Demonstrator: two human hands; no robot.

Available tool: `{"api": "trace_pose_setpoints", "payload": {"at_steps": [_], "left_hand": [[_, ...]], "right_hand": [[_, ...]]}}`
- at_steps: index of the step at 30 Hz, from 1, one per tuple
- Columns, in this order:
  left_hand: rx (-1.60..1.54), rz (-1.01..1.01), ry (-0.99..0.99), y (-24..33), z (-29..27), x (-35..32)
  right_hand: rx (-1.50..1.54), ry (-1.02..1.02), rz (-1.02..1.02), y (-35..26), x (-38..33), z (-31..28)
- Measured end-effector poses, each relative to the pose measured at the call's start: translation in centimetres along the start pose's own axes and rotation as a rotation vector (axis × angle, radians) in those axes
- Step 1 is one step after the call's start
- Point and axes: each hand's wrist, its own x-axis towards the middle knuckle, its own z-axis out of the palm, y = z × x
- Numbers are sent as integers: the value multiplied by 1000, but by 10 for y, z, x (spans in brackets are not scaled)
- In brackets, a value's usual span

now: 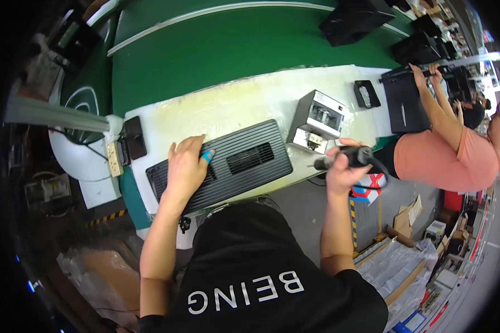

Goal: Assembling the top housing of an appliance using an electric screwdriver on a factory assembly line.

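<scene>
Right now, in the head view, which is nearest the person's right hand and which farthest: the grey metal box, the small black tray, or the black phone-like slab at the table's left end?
From the right hand:
1. Grey metal box, just up-left of it.
2. Small black tray, farther up the table.
3. Black slab, far left end.

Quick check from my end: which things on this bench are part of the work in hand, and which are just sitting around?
In hand:
- black ribbed panel, flat under the left hand
- black power screwdriver, gripped in the right hand

Lying about:
- grey metal box beside the panel
- small black tray
- power strip at the bench's left end
- black cases on the green belt
</scene>
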Motion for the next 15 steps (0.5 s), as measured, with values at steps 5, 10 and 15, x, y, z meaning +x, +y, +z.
{"api": "trace_pose_setpoints", "payload": {"at_steps": [5,10,15], "left_hand": [[-82,34,177,-3,16,-8],[-139,13,239,-4,21,-9],[-152,29,279,-6,21,-10]], "right_hand": [[114,-95,-107,-118,46,39],[476,-204,-254,-134,52,119],[450,-343,-317,-129,41,182]]}}
